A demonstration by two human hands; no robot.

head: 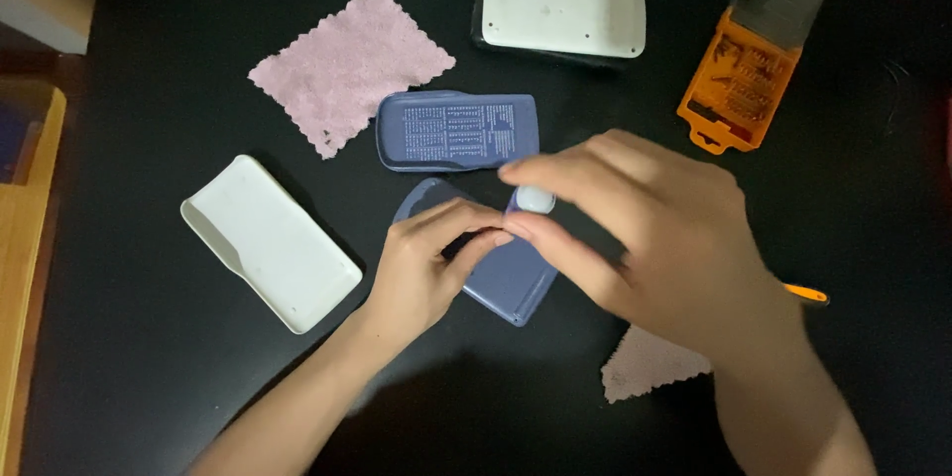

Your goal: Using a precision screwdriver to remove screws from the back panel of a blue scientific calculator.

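The blue shell [511, 283] lies flat on the black surface [159, 377], right under your fingers, with both hands meeting over its upper end. Your left hand [421, 263] rests on its near-left part, fingers together and pressing down on it. Your right hand [645, 228] comes in from the other side, thumb and forefinger pinched on a small pale piece [535, 200] just above the shell's top edge.

To do this well, keep the left fingers flat and firm so the shell cannot slide on the smooth surface, and keep the pinch light and square on the pale piece so it does not twist or slip out. Move the right fingers only a little at a time; your own hands hide most of the join.

The shell is a dull slate blue, rounded at the corners, with a raised rim along its lower edge. Much of it is covered by your hands.

Just beyond your fingertips lies a second blue cover [458, 131] with fine white print. Farther out are a pink cloth [352, 64] and a white case [563, 16]. Well left of your left fingers sits a white tray-like half [270, 243]. Off past your right hand stands an orange bit case [746, 79], and another cloth [645, 362] shows beneath that wrist.
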